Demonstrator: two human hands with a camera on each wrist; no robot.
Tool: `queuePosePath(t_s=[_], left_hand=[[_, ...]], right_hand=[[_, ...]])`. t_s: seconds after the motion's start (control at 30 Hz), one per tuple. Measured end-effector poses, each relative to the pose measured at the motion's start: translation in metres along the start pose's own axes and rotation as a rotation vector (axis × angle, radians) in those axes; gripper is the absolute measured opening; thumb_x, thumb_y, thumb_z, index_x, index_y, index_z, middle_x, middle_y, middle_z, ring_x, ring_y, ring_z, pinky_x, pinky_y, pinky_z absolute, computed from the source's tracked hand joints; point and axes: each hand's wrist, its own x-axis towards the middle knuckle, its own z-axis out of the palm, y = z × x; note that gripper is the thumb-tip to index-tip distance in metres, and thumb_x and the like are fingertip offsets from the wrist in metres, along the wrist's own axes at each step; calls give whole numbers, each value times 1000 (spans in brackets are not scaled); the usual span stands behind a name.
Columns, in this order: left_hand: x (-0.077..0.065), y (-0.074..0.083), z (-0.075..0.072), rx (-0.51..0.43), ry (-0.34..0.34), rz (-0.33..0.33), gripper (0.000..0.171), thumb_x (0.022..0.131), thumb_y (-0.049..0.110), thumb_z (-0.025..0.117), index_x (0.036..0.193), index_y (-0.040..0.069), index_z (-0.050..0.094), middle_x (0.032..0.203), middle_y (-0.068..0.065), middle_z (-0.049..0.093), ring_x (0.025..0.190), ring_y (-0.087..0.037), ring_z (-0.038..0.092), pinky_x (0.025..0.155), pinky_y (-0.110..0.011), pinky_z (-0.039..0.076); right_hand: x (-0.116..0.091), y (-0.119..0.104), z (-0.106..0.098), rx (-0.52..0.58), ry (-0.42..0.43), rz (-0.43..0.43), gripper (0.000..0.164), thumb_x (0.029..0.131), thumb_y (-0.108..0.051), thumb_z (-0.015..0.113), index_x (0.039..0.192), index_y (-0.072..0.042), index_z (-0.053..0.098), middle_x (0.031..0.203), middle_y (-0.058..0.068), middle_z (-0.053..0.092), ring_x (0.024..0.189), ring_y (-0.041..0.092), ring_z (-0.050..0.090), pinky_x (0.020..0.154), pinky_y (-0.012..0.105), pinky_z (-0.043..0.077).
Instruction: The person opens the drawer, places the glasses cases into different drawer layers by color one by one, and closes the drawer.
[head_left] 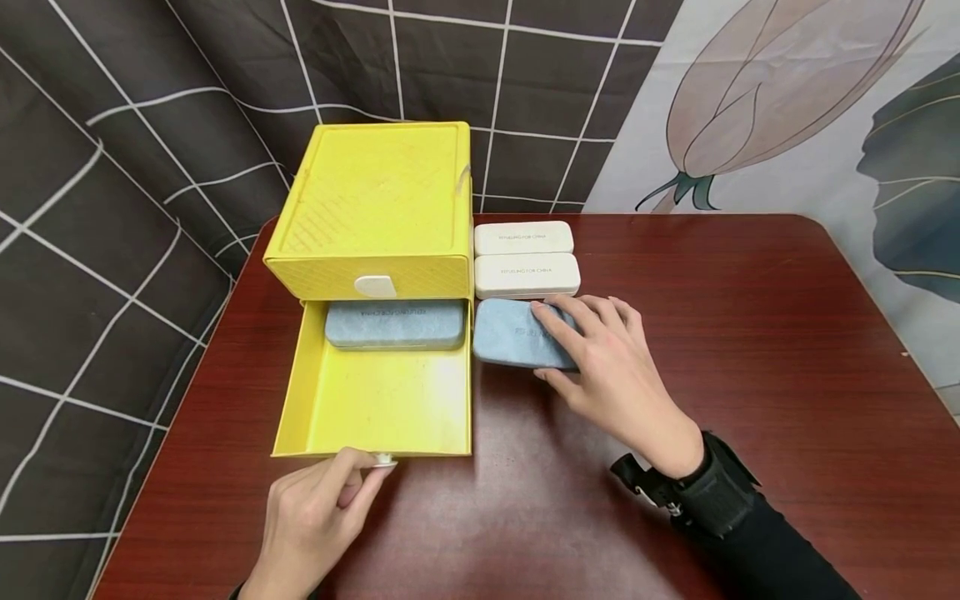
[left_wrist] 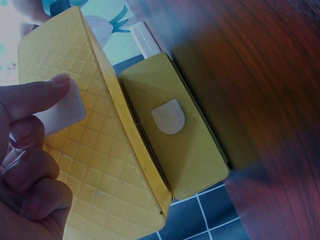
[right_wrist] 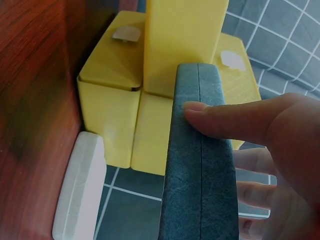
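A yellow drawer unit (head_left: pixel 375 192) stands on the table with one drawer (head_left: pixel 300 400) pulled out. My left hand (head_left: pixel 318 504) pinches the white pull tab (left_wrist: pixel 62 107) on that drawer's front between thumb and finger. Inside, at the back of the drawer, lies a blue glasses case (head_left: pixel 396 325). Just right of the drawer my right hand (head_left: pixel 607 362) grips a second blue glasses case (right_wrist: pixel 200 150), thumb on one long side and fingers across the other. In the right wrist view this case is held up level with the pulled-out drawer, away from the tabletop.
Two white cases (head_left: pixel 522 239) (head_left: pixel 527 275) sit right of the unit, behind the held case. Other drawers of the unit, one with a white tab (left_wrist: pixel 169 117), are closed. Dark checked cloth (head_left: pixel 105 333) hangs behind and left of the reddish-brown table (head_left: pixel 750 333).
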Motion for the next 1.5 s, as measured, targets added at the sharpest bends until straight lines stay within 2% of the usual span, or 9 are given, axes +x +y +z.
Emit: queuePosePath(t_s=[0.57, 0.83, 1.1, 1.5], left_hand=[[0, -1, 0, 10, -12, -14, 14, 84, 26, 67, 78, 14, 62, 58, 19, 33, 52, 11, 24, 42, -10, 24], [1, 1, -1, 9, -3, -10, 15, 85, 26, 66, 78, 14, 63, 58, 19, 33, 52, 11, 24, 42, -10, 24], [2, 2, -1, -1, 10, -2, 15, 85, 26, 65, 78, 13, 63, 58, 19, 33, 52, 11, 23, 42, -9, 23], [2, 3, -1, -9, 17, 0, 15, 84, 26, 66, 77, 13, 63, 58, 19, 33, 52, 12, 24, 43, -9, 24]], right_hand=[[0, -14, -22, -6, 25, -27, 72, 71, -31, 78, 135, -14, 50, 130, 8, 49, 113, 32, 41, 95, 54, 26], [1, -25, -33, 37, 50, -76, 72, 70, -30, 78, 135, -14, 51, 130, 8, 50, 113, 31, 42, 95, 53, 27], [3, -31, -35, 63, 58, -95, 70, 71, -28, 78, 134, -13, 52, 129, 7, 50, 114, 28, 42, 96, 51, 27], [12, -40, -25, 73, 37, -112, 68, 73, -33, 76, 133, -13, 52, 131, 6, 49, 115, 28, 42, 93, 48, 31]])
